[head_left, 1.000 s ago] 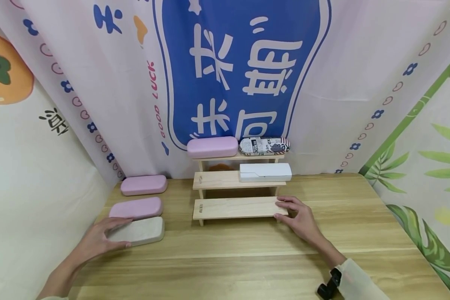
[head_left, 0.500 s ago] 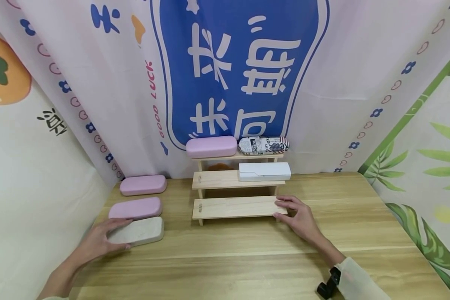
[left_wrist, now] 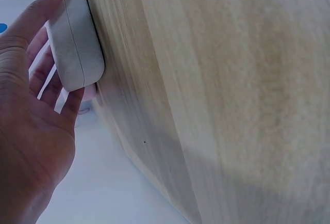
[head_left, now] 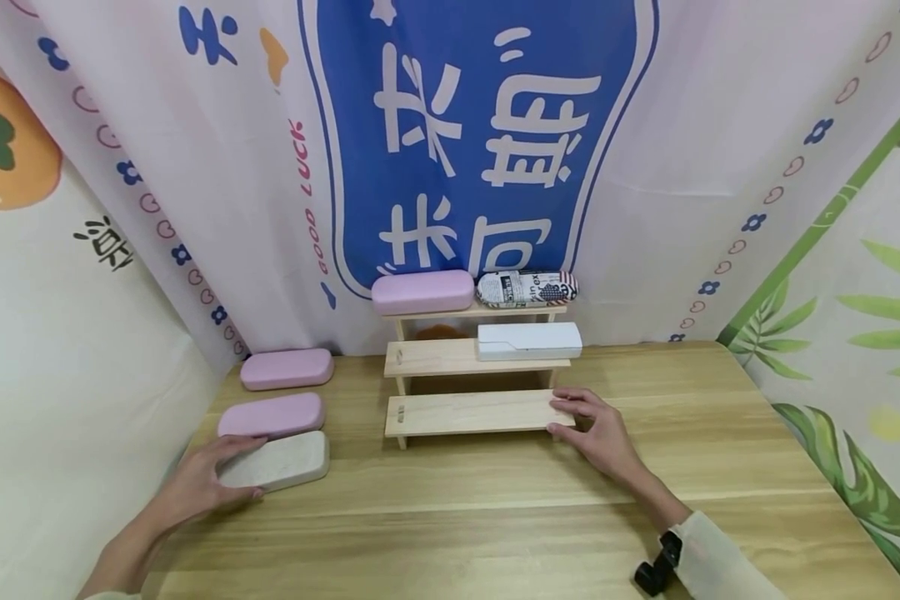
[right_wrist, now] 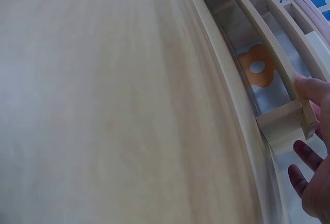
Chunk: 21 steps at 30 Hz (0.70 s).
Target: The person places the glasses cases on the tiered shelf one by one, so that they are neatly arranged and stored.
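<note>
At the left of the table, my left hand [head_left: 195,483] grips a light grey glasses case [head_left: 288,462] by its left end, thumb on the near side and fingers on the far side. The case lies on the table in front of a pink glasses case [head_left: 273,415]; in the left wrist view the grey case [left_wrist: 75,38] shows a seam along its side. My right hand [head_left: 600,437] pinches the right end of the lowest step of a three-tier wooden stand [head_left: 472,414]. In the right wrist view my thumb [right_wrist: 309,87] presses the step's front edge.
Another pink case [head_left: 287,369] lies at the back left of the table [head_left: 450,517]. The stand's top tier bears a pink case [head_left: 423,292] and a newsprint-patterned case [head_left: 527,289]; its middle tier bears a white case [head_left: 529,342]. A printed curtain [head_left: 645,250] hangs behind.
</note>
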Tool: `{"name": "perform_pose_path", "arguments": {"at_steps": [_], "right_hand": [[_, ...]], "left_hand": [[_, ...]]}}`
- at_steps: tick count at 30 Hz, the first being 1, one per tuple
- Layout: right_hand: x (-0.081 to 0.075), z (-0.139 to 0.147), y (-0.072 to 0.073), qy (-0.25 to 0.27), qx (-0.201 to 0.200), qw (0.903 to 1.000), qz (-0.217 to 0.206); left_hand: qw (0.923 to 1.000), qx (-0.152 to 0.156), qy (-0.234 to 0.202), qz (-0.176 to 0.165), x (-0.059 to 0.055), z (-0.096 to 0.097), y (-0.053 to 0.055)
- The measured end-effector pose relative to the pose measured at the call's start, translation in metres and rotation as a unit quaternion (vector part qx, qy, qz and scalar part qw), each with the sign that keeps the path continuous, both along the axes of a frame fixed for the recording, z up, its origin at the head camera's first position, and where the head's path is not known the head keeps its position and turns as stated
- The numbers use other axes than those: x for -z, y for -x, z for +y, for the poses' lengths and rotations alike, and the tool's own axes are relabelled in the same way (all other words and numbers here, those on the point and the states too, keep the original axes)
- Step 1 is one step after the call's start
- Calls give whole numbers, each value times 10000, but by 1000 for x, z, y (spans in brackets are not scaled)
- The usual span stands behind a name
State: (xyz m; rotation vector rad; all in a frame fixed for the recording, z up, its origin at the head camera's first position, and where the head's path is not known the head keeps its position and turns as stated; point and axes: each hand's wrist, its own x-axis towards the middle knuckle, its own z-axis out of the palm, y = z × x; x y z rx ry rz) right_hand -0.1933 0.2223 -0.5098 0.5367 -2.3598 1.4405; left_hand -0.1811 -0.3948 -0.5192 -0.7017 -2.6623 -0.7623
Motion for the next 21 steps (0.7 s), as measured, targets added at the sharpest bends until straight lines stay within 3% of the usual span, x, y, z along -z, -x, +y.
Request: {"name": "perform_pose_path", "arguments": {"at_steps": [14,21], "right_hand": [[6,2,2,14,-11,10000,-12],[5,2,2,57,-6,10000,-32]], "left_hand": [[9985,-291,455,-18,-1,2,2],[9990,-176,385,174,0,4,4]]}}
